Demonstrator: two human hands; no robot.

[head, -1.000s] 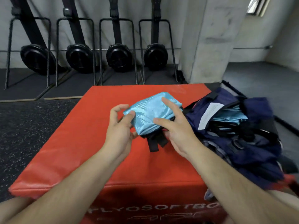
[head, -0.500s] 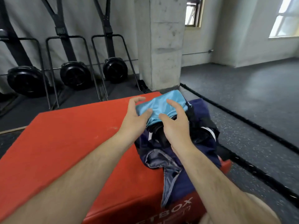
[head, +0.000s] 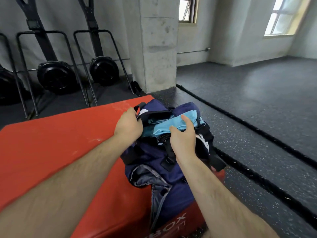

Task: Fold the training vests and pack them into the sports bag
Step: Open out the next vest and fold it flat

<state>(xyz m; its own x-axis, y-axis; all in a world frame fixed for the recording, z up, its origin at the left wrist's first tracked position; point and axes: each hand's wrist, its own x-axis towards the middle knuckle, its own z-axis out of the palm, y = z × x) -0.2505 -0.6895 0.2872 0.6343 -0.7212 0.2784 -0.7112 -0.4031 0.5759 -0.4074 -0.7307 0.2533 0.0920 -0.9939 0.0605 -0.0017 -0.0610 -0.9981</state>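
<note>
Folded light-blue vest lies in the open mouth of the navy sports bag, which sits on the red box. Left hand grasps the bag's rim, just left of the vest. Right hand rests on the vest, fingers loosely extended, gripping nothing

hands 2 | bag 1 | box 1 | windows 2

light: soft daylight from window | shadows: faint | blur: slight | edges: wide-angle bending
</note>
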